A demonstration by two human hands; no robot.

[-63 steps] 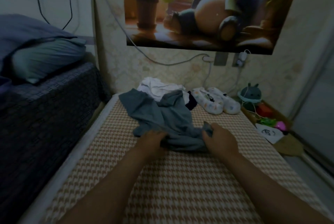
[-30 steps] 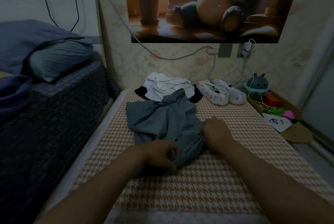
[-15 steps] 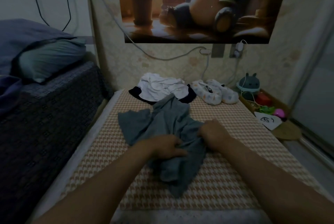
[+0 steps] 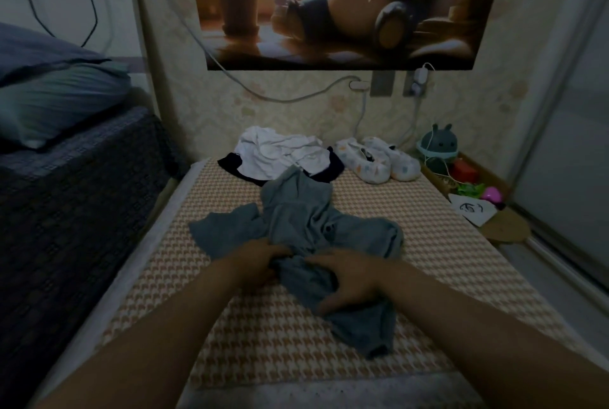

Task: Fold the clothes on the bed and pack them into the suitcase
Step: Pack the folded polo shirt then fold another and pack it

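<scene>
Grey shirt lies crumpled on the bed, near part bunched under left hand and right hand, both clutching cloth, probably to spread it flat for folding.

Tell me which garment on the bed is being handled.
The grey-blue shirt, crumpled in the middle, held by the left hand and right hand. The white garment with dark trim lies untouched farther off, beside the slippers.
</scene>
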